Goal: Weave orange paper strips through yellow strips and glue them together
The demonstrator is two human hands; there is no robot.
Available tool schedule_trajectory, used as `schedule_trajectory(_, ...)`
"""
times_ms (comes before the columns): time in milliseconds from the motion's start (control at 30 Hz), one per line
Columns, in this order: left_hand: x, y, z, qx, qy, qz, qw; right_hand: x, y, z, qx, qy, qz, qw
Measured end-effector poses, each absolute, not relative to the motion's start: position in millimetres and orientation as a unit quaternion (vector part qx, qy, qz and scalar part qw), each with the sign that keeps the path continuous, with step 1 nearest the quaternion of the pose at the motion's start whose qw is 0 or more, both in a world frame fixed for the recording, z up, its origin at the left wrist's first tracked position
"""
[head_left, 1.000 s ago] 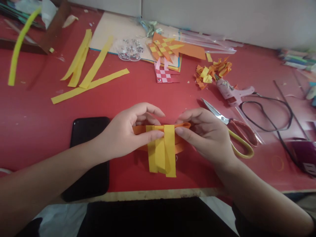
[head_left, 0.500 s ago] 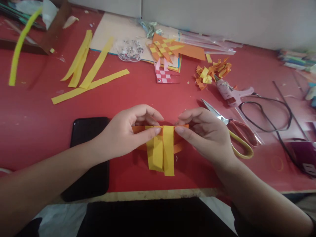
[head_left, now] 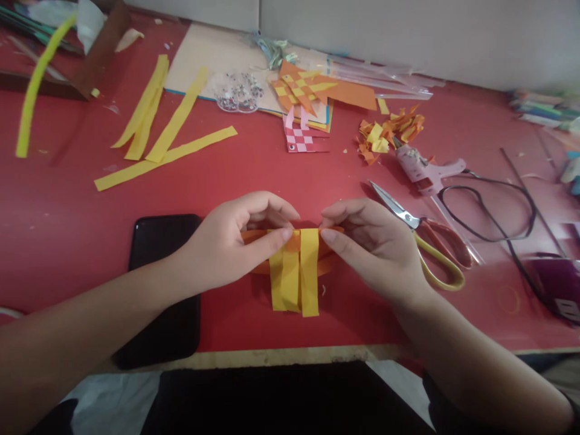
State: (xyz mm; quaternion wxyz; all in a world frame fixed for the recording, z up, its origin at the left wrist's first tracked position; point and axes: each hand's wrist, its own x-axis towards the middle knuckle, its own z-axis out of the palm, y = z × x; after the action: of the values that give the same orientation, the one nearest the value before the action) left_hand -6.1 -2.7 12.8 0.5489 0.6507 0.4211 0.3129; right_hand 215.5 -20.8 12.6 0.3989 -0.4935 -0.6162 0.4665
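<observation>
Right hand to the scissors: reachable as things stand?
Probably yes: the scissors lie just beside the right hand, with nothing seen on top of them, though its fingers would likely have to release the paper strips first.

Two hands (head_left: 244, 241) are holding at least three paper strips (head_left: 310, 272). Four loose yellow strips (head_left: 176, 118), one phone (head_left: 170, 329), one pair of scissors (head_left: 411, 220), one glue gun (head_left: 428, 173) and one red-and-pink checkered fish (head_left: 302, 139) are lying on one bench (head_left: 272, 175).

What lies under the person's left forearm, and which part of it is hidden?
A black phone lies there on the red table. Its top and bottom ends show; its middle, covered by the forearm, cannot be seen.
</observation>
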Motion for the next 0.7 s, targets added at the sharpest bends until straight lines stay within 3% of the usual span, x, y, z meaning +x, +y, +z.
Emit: schedule_trajectory(700,-3.7,-1.4,12.3,0.662,0.435,0.311,0.525,214.2,-18.4,11.3,-0.497,-0.616,0.456,0.406)
